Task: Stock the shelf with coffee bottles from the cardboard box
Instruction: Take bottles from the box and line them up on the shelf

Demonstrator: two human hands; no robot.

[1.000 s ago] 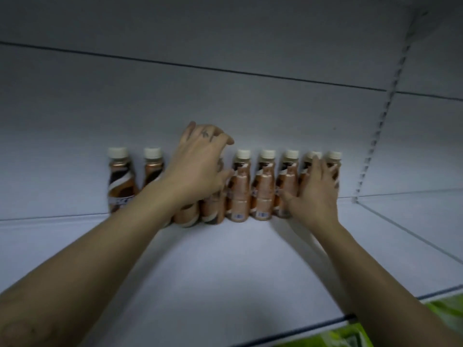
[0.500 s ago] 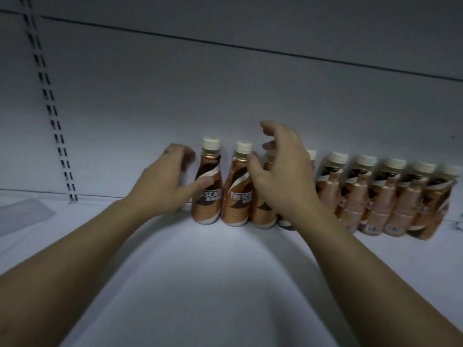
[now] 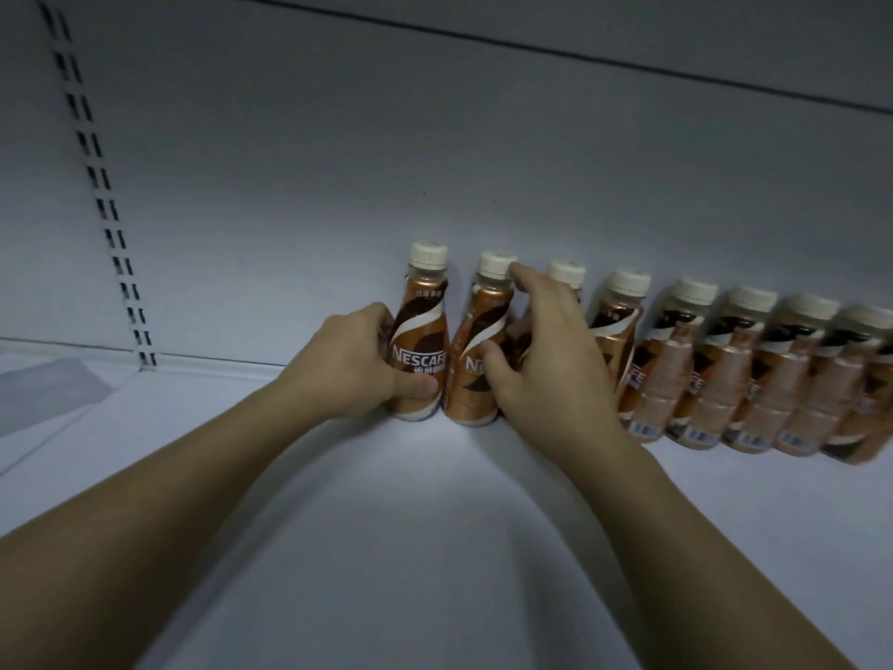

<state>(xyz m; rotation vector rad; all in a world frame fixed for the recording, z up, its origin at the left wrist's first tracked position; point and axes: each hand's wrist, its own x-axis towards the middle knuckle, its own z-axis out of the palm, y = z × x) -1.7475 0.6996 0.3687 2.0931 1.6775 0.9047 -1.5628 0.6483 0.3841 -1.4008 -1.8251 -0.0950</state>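
Slotted rail: runs up the back wall at far left, ending where the wall meets the shelf.
Pale patch: lies flat on the shelf left of the rail; what it is cannot be told.
Shelf board: white, with both forearms reaching across it towards the back.
Back panel: plain grey-white, and the row of coffee bottles stands along its foot.
Left hand: clasps the first bottle low down, thumb across the front of the label, fingers round its left side.
First bottle: upright at the left end of the row, brown label facing out, cream cap on.
Second bottle: upright, touching the first bottle.
Right hand: grasps the second bottle, thumb pressed on its label and index fingertip beside its cap; the other fingers curl over the third bottle.
Third bottle: mostly hidden behind the right hand, only the cap showing.
Fourth bottle: just right of the hand.
Further bottles: packed side by side to the right edge, blurred.
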